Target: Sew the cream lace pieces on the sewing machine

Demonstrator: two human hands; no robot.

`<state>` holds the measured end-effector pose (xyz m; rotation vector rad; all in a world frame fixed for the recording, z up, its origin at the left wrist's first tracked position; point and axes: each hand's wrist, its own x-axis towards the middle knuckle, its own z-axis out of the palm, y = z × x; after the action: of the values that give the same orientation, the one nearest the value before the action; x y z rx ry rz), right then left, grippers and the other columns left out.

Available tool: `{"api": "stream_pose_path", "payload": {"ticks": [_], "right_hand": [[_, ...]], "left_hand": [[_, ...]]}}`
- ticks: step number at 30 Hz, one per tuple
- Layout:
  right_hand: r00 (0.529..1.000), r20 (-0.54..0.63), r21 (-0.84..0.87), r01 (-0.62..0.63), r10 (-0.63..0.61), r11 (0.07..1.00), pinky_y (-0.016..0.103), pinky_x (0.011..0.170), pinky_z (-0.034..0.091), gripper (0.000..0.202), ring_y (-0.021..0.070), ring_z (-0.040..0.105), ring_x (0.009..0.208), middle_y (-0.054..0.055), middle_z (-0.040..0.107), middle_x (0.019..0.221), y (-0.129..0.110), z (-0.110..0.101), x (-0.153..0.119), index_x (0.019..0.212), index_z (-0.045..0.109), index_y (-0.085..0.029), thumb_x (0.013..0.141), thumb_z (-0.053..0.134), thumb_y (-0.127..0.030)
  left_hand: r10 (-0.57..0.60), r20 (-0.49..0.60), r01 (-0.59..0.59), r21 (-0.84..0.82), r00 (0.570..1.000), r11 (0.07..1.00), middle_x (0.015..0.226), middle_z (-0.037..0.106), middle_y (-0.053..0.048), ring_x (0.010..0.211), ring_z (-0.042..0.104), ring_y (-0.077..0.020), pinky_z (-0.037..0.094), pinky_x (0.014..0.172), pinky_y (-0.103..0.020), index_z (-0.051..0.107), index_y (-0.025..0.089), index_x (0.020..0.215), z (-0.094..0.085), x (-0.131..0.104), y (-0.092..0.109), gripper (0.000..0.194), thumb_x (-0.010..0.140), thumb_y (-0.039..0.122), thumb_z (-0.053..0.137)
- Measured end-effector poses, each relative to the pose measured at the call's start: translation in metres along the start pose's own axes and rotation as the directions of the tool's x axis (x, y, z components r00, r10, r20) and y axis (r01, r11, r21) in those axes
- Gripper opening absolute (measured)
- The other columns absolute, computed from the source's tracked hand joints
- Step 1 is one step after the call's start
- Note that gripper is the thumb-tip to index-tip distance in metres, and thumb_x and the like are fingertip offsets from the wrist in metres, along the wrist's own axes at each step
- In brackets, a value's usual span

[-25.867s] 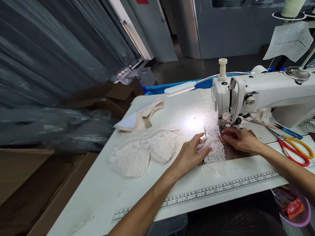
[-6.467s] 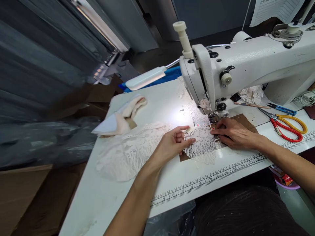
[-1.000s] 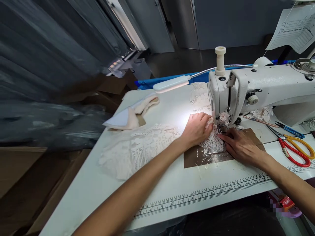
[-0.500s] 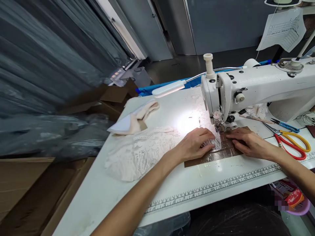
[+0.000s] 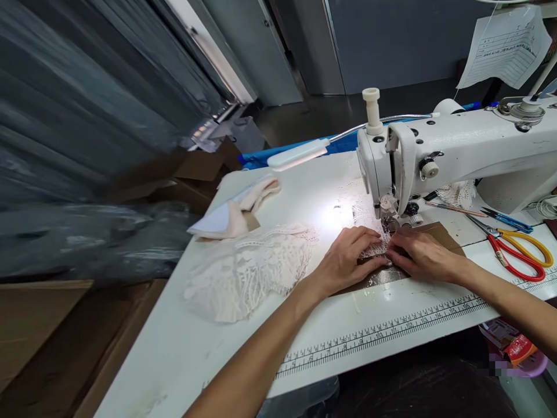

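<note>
Though apart before, hands (image 5: 348,258) (image 5: 422,253) now together

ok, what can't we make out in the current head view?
All in the head view:
Lace being handled: partly covered by the left hand and right hand.
Paper sheet: writing too small to read.
Sewing machine: far end cut off by the right edge.
Purple tub: left part pixelated.

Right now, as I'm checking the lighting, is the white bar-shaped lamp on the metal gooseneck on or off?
On: a bright glare lies on the white tabletop below the white bar-shaped lamp, whose lower edge looks lit.
</note>
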<state>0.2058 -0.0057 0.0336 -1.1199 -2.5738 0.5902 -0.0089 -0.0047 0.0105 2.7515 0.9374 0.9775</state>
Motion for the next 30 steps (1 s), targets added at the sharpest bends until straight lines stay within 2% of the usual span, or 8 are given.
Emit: {"api": "stream_pose_path", "payload": {"ticks": [2,4,7,11,17,25,28,30], "right_hand": [[0.999,-0.032,0.05,-0.001,0.003,0.999,0.032,0.068,0.046,0.018,0.0176,0.059,0.076,0.007,0.063,0.088,0.001,0.001,0.0,0.091,0.06,-0.018,0.097,0.044,-0.025],[0.997,-0.068,0.083,-0.014,0.019,0.996,0.033,0.072,0.048,0.02,0.0187,0.06,0.08,0.008,0.064,0.09,0.004,0.001,-0.002,0.098,0.061,-0.017,0.098,0.044,-0.027],[0.995,-0.096,0.026,-0.012,0.014,1.0,0.037,0.077,0.05,0.029,0.0206,0.06,0.084,0.01,0.063,0.096,0.009,0.002,-0.006,0.112,0.062,-0.016,0.099,0.039,-0.028],[0.994,-0.043,-0.092,0.1,-0.104,0.991,0.04,0.086,0.051,0.033,0.0235,0.055,0.097,0.013,0.058,0.104,0.01,0.006,-0.011,0.117,0.066,-0.018,0.093,0.043,-0.018],[0.99,0.01,-0.04,0.14,-0.14,0.989,0.044,0.089,0.048,0.031,0.0241,0.052,0.098,0.01,0.056,0.101,0.009,0.005,-0.016,0.111,0.073,-0.025,0.089,0.052,-0.017],[0.991,0.033,-0.004,0.128,-0.128,0.992,0.045,0.09,0.047,0.028,0.0244,0.054,0.097,0.01,0.06,0.1,0.007,0.004,-0.017,0.107,0.076,-0.025,0.088,0.058,-0.017],[0.99,0.048,0.045,0.127,-0.129,0.991,0.044,0.091,0.048,0.028,0.0243,0.056,0.099,0.01,0.063,0.104,0.009,-0.005,-0.013,0.106,0.077,-0.024,0.086,0.058,-0.018],[0.988,0.089,0.125,0.112,-0.124,0.986,0.038,0.089,0.05,0.029,0.0216,0.06,0.096,0.008,0.067,0.104,0.014,-0.015,-0.007,0.105,0.076,-0.024,0.085,0.056,-0.017]], "left_hand": [[0.068,-0.04,-0.065,0.078,0.997,0.995,0.098,0.071,-0.009,0.086,0.068,-0.0199,0.055,0.069,-0.035,0.064,0.015,0.101,0.002,0.0,0.002,0.02,0.096,0.034,0.06],[0.095,-0.079,-0.087,0.106,0.992,0.991,0.09,0.072,-0.007,0.079,0.068,-0.0173,0.056,0.066,-0.033,0.064,0.015,0.094,0.004,0.002,0.003,0.012,0.097,0.023,0.056],[0.025,-0.137,-0.021,0.026,0.99,0.999,0.086,0.072,-0.005,0.079,0.069,-0.0145,0.059,0.066,-0.029,0.064,0.015,0.092,0.002,0.003,0.005,0.012,0.097,0.016,0.053],[-0.072,-0.182,0.061,-0.06,0.981,0.996,0.093,0.073,-0.007,0.083,0.07,-0.0139,0.06,0.063,-0.025,0.065,0.015,0.093,-0.001,0.002,0.005,0.009,0.095,0.015,0.056],[0.054,-0.1,-0.061,-0.06,0.993,0.996,0.094,0.075,-0.007,0.086,0.071,-0.0159,0.063,0.072,-0.031,0.067,0.016,0.093,0.004,0.002,0.004,0.01,0.093,0.013,0.058],[0.156,-0.04,-0.155,0.042,0.987,0.987,0.088,0.074,-0.007,0.077,0.069,-0.0164,0.059,0.066,-0.031,0.067,0.015,0.089,0.01,0.002,0.002,0.012,0.094,0.012,0.056],[0.184,0.038,-0.186,0.066,0.982,0.98,0.092,0.075,-0.007,0.08,0.069,-0.0161,0.059,0.068,-0.031,0.066,0.015,0.093,0.007,0.003,0.001,0.014,0.096,0.013,0.053],[0.204,0.083,-0.21,0.073,0.975,0.975,0.094,0.074,-0.008,0.083,0.07,-0.0161,0.06,0.071,-0.032,0.065,0.014,0.096,0.005,0.003,0.001,0.014,0.097,0.013,0.052]]}}
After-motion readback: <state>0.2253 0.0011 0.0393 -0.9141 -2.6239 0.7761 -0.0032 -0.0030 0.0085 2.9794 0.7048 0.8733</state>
